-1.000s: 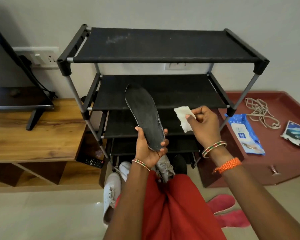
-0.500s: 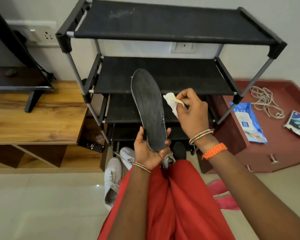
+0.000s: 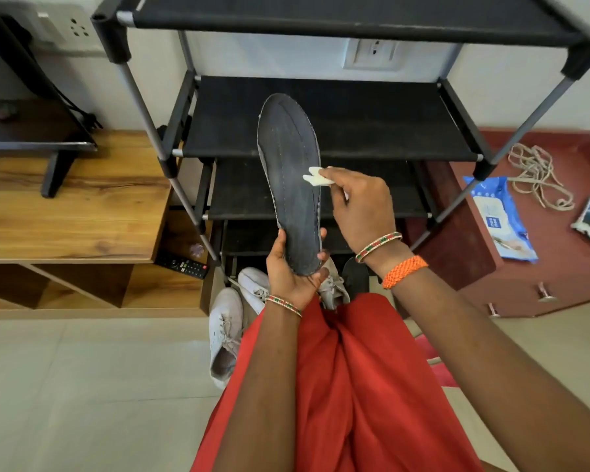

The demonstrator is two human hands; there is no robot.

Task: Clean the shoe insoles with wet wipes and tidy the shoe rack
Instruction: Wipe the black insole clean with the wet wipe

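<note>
My left hand (image 3: 292,270) grips the heel end of a dark grey insole (image 3: 288,172) and holds it upright in front of the black shoe rack (image 3: 321,120). My right hand (image 3: 361,206) pinches a folded white wet wipe (image 3: 314,176) whose tip touches the insole's right edge near the middle. The rack's upper fabric shelves carry nothing. A blue pack of wet wipes (image 3: 501,216) lies on the maroon cabinet to the right.
White sneakers (image 3: 225,332) and a dark shoe (image 3: 355,274) lie on the floor at the rack's foot. A wooden TV unit (image 3: 72,199) with a remote (image 3: 184,265) stands at left. A coiled cord (image 3: 539,175) lies on the maroon cabinet (image 3: 559,267). Pink slippers peek out beside my red garment.
My right hand brought the wipe leftward from open air onto the insole's right edge. The view tilted down and closer to the rack. My left hand kept its grip.
</note>
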